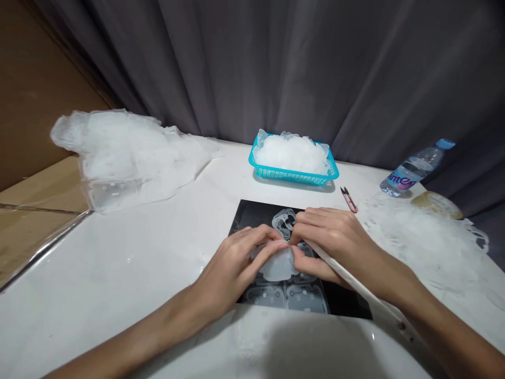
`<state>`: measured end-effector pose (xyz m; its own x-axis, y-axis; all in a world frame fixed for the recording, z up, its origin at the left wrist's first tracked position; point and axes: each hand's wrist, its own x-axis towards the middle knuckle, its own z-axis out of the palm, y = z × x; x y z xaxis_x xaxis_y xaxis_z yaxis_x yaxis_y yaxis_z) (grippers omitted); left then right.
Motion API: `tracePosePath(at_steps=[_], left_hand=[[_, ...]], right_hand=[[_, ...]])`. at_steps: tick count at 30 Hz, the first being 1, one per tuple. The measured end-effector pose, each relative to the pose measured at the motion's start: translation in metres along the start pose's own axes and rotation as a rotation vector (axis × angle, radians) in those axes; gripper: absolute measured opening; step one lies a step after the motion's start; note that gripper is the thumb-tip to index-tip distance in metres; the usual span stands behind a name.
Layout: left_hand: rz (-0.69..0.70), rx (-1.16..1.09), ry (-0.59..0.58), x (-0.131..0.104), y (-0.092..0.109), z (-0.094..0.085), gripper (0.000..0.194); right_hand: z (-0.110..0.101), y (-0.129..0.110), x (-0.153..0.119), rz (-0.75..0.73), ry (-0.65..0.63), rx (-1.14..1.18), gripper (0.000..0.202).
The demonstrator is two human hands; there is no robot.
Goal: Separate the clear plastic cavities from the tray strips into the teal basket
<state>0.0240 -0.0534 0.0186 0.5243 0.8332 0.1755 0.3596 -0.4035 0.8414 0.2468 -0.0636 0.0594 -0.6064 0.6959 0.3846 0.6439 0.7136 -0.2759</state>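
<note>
Over a black mat [252, 210], both hands meet at a translucent, milky silicone-like piece [279, 266]. My left hand [246, 255] pinches its upper edge between thumb and fingers. From the other side my right hand [329, 237] grips the same edge, fingers curled, fingertips almost touching the left ones. A clear, curled offcut [283, 221] lies on the mat just beyond the fingertips. Nearer me, a clear moulded sheet [262, 297] with rounded outlines lies flat on the mat. Beneath my right hand and forearm a long white strip [355, 284] runs toward the lower right.
A turquoise basket [292, 176] heaped with white translucent pieces stands at the back. Small pink-handled snips [349, 200] lie right of it, near a water bottle [414, 171]. Clear scraps [426, 247] spread at right; stacked translucent sheets [126, 152] lie at left.
</note>
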Motion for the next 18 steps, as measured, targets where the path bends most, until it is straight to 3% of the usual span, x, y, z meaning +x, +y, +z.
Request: tracePosePath(at_steps=[4,7,11,14,18], left_hand=[[-0.012,-0.005,0.021,0.005,0.0,-0.005,0.015],[0.009,-0.009,0.104,0.007,0.003,-0.008,0.014],[0.028,-0.016,0.248,0.003,0.002,-0.006,0.009],[0.151,-0.004,0.32,-0.003,-0.002,0.0,0.004],[0.39,0.092,0.358,-0.008,-0.007,0.004,0.016]], right_hand=[[-0.001,0.009,-0.001,0.067,0.057,0.006,0.013],[-0.01,0.008,-0.002,0.136,0.106,0.068,0.012],[-0.016,-0.007,-0.004,0.183,0.043,0.175,0.009],[-0.008,-0.018,-0.003,0.222,0.081,0.194,0.007],[0.004,-0.024,0.001,0.299,0.232,0.314,0.011]])
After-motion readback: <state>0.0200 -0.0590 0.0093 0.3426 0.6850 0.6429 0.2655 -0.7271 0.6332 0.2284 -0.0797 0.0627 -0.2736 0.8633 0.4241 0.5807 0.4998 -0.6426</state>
